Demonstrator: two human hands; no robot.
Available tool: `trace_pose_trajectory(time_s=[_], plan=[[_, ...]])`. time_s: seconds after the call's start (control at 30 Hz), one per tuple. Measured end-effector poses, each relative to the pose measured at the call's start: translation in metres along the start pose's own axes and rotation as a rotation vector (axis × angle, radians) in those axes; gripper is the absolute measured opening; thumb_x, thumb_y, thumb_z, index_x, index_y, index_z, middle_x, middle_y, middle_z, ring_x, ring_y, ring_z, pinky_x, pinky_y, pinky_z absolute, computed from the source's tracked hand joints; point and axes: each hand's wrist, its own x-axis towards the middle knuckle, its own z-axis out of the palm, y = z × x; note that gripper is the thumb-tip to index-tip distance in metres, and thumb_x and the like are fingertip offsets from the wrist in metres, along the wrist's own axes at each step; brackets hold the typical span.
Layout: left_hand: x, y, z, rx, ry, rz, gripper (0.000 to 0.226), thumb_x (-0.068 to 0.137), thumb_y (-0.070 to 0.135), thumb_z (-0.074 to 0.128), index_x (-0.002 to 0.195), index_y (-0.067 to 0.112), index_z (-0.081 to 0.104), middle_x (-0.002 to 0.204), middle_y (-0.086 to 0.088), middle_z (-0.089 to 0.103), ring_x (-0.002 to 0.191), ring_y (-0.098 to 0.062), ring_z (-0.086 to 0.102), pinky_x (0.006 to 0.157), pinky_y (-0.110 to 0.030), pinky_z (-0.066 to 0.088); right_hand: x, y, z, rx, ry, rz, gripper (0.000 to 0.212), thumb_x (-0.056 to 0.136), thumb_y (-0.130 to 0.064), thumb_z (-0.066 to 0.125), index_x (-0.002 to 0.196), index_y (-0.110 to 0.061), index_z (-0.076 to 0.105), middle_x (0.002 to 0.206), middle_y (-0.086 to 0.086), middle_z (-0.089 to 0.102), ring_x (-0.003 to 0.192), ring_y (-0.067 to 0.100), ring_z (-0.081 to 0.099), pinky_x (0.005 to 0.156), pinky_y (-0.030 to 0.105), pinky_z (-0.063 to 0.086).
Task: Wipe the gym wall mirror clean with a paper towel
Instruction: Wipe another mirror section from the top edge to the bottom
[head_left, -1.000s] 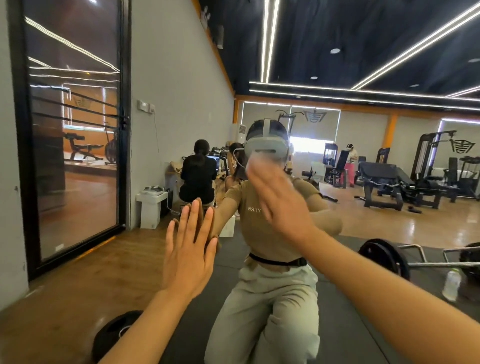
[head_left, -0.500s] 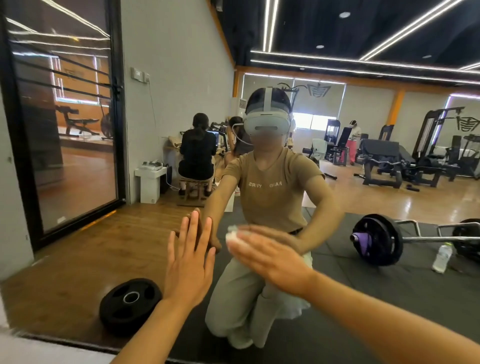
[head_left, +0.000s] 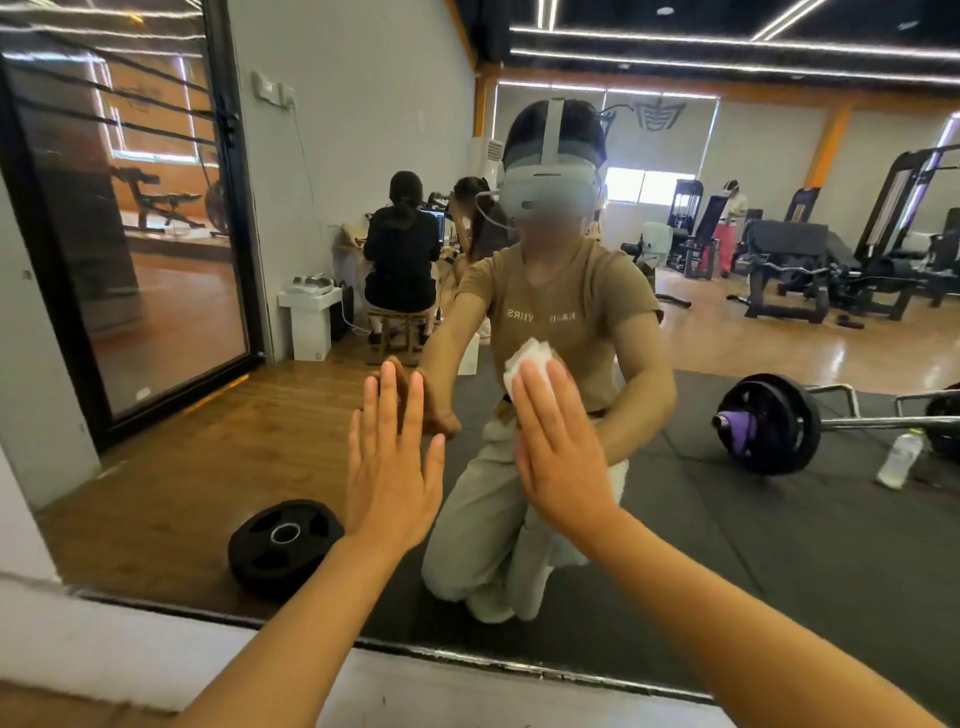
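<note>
The right hand (head_left: 558, 447) has swung its fingers from nine toward twelve o'clock, flat, pressing the paper towel (head_left: 527, 366) against the mirror (head_left: 727, 519) at its fingertips; the left hand (head_left: 392, 467) is staying flat, released, at nine o'clock.

A black weight plate (head_left: 286, 540) lies flat on the wooden floor (head_left: 218, 467) at seven o'clock, and a loaded barbell (head_left: 769, 423) rests on the dark mat (head_left: 779, 545) at three o'clock with a clear plastic bottle (head_left: 900, 459) just beside it. At ten o'clock stands a black-framed glass door (head_left: 130, 208); near twelve, a person in black (head_left: 400, 254) sits on a wooden stool (head_left: 395, 332) beside a white box (head_left: 310, 322).
</note>
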Motion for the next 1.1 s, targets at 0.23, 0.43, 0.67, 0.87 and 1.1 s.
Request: trace_pose_trajectory(time_s=[0.23,0.43,0.67,0.87,1.1], plan=[[-0.037,0.016,0.031,0.036,0.007,0.151,0.069,0.101,0.04,0.032,0.161,0.018,0.008,0.168,-0.009,-0.008,0.155,-0.024,-0.005,0.123,-0.046,0.002,-0.152,-0.02,0.027,-0.252,-0.379,-0.331,0.074,0.089,-0.001,0.031,0.158,-0.003,0.004,0.167,0.014,0.002,0.154,0.031,0.001,0.124,0.044,0.006],[-0.044,0.013,0.051,0.1,-0.009,0.124,0.072,0.101,0.042,0.033,0.161,0.019,0.001,0.167,-0.01,-0.012,0.154,-0.025,-0.012,0.121,-0.05,0.001,-0.095,0.014,-0.008,-0.26,-0.253,-0.241,0.055,0.102,0.002,0.02,0.156,0.0,0.016,0.165,0.015,0.013,0.152,0.027,0.013,0.125,0.04,0.01],[-0.042,0.013,0.057,0.113,-0.015,0.096,0.079,0.098,0.053,0.03,0.161,0.021,-0.006,0.167,-0.009,-0.016,0.154,-0.027,-0.013,0.121,-0.049,-0.003,0.031,0.077,-0.064,-0.274,0.128,0.206,0.055,0.102,-0.012,0.05,0.148,0.01,0.031,0.156,0.029,0.029,0.146,0.041,0.026,0.124,0.049,0.017],[-0.044,0.022,0.053,0.122,-0.05,0.051,0.083,0.096,0.061,0.027,0.161,0.019,-0.006,0.166,-0.009,-0.019,0.153,-0.027,-0.016,0.122,-0.048,-0.005,-0.036,0.059,-0.048,-0.158,-0.017,0.19,0.059,0.101,-0.007,0.051,0.152,0.004,0.025,0.159,0.028,0.021,0.15,0.042,0.016,0.121,0.054,0.023],[-0.043,0.038,0.051,0.175,-0.07,-0.019,0.088,0.096,0.067,0.021,0.155,0.021,-0.025,0.162,-0.01,-0.032,0.151,-0.028,-0.024,0.121,-0.043,-0.013,-0.178,0.041,-0.037,-0.29,-0.378,-0.027,0.071,0.104,-0.032,0.039,0.158,-0.001,0.006,0.166,0.02,0.001,0.154,0.034,0.005,0.126,0.045,0.002]])
